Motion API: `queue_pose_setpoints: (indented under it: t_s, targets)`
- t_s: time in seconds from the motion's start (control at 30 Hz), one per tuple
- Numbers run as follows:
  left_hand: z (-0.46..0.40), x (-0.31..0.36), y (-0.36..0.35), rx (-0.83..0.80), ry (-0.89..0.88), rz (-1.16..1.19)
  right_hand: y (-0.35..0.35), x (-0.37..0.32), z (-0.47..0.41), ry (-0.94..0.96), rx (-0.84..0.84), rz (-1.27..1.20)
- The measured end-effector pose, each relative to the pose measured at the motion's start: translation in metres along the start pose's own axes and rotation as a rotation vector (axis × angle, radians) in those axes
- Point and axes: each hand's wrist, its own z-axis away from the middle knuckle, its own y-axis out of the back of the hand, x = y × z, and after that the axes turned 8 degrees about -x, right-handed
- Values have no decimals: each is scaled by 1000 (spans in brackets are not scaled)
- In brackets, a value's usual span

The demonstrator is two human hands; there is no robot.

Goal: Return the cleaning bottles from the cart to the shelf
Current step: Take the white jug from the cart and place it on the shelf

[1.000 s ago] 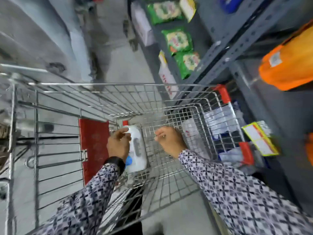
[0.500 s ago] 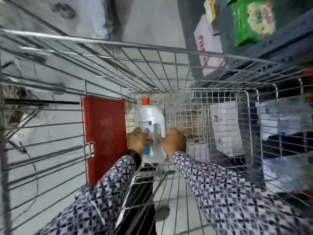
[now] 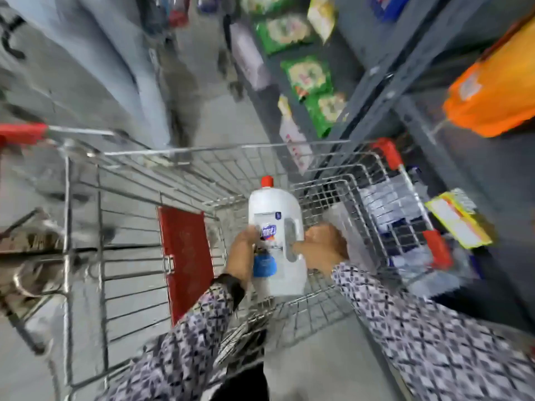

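A large white cleaning bottle point(image 3: 275, 215) with a red cap, a side handle and a blue label patch is held above the wire cart point(image 3: 185, 153), cap pointing away from me. My left hand point(image 3: 241, 253) grips its left side near the label. My right hand point(image 3: 324, 247) grips the right side at the handle. The grey metal shelf point(image 3: 385, 79) rises to the right of the cart.
A red flap point(image 3: 185, 256) stands inside the cart on the left. Green packets point(image 3: 309, 76) and white boxes fill the shelf's far part; an orange pack point(image 3: 495, 91) and a yellow box point(image 3: 457, 224) sit nearer. Blue-and-white packs lie beyond the cart's right side.
The bottle has come up from the cart floor, first gripped by the left hand alone, now by both. The view has swung up and right toward the shelf.
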Motion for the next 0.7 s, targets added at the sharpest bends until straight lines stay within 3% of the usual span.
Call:
queue_pose_setpoints:
  t_s: [0.17,0.23,0.5,0.7]
  targets:
    - [120,17,-75,-207,-316,-176,83,33,138,215,286,-158]
    - [177,17,-111,-371,-411,-190,114,56,206,298,433,-267]
    - [385,-14,-254,-859,-628,-276,175,160,471,631,726,-803]
    - [494,-39,-339,-1149,-721,-327,199,213,605,824,1053,-878]
